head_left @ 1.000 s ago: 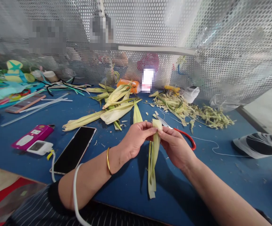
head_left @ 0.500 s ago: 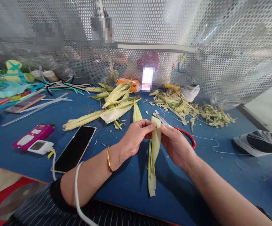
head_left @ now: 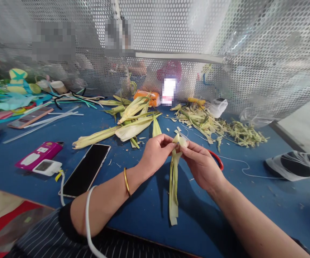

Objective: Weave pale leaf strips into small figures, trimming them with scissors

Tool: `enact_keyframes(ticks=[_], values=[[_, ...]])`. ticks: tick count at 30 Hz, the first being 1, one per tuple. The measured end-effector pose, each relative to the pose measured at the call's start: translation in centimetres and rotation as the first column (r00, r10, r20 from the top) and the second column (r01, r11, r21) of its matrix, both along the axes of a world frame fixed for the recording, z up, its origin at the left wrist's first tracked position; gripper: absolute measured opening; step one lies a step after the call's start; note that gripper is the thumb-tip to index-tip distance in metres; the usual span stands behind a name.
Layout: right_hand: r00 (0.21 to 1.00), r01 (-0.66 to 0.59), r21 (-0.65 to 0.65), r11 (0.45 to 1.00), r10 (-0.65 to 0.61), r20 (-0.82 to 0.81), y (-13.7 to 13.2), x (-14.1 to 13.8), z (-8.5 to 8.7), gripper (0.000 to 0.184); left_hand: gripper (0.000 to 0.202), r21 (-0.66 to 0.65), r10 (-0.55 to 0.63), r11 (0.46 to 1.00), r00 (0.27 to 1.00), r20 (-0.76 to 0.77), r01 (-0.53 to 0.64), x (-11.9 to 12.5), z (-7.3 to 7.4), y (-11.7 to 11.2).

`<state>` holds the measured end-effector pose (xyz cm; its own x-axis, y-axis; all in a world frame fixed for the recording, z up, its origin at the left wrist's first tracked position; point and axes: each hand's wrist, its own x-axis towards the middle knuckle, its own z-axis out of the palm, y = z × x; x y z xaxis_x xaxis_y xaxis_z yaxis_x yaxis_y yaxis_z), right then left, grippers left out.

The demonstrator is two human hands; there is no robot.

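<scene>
Pale green corn husk strips (head_left: pixel 173 190) hang down from between my two hands, above the blue table. My left hand (head_left: pixel 157 152) pinches the husk near its top. From the other side my right hand (head_left: pixel 201 163) grips the same piece, whose upper end is folded into a small pale peak between the fingertips. Just behind my right hand lie scissors, of which mostly one red handle (head_left: pixel 217 159) shows. Past my left hand a pointed husk leaf (head_left: pixel 156 128) sticks up; its lower part is hidden by the hand.
Whole corn husks (head_left: pixel 133 125) lie at the back middle, with husk scraps (head_left: pixel 203 120) to their right. A thread spool (head_left: pixel 294 165) sits at right, its thread trailing left. A black-screened phone (head_left: pixel 86 170) and a purple packet (head_left: pixel 39 156) lie left. Perforated metal mesh (head_left: pixel 171 28) closes the back.
The top of the husk strip, flat and upright before, is now folded over between my fingertips. My right hand has shifted slightly, covering more of the scissors.
</scene>
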<state>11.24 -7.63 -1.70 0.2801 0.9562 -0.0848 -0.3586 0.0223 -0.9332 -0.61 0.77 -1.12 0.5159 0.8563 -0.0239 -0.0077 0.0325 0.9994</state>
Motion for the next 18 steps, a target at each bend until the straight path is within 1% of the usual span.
enact_keyframes(ticks=[6, 10, 13, 18], values=[[0.991, -0.022, 0.136, 0.991, 0.003, 0.137, -0.5, 0.3, 0.6, 0.011, 0.007, 0.035, 0.043, 0.998, 0.998, -0.037, -0.042, -0.1, -0.7, 0.7], [0.979, -0.029, 0.187, 0.982, -0.010, 0.202, -0.9, 0.7, 1.3, 0.011, 0.007, 0.017, 0.067, 0.998, 0.997, -0.027, -0.067, -0.2, -0.9, 1.2], [0.978, -0.037, 0.209, 0.977, -0.007, 0.210, -1.2, 1.1, 1.9, 0.011, 0.009, -0.004, 0.094, 0.996, 0.995, -0.022, -0.094, -0.1, -1.0, 1.7], [0.981, -0.065, 0.218, 0.974, 0.023, 0.190, -1.6, 1.5, 2.8, 0.017, 0.010, -0.055, 0.159, 0.986, 0.987, -0.010, -0.159, 0.0, -1.5, 2.5]])
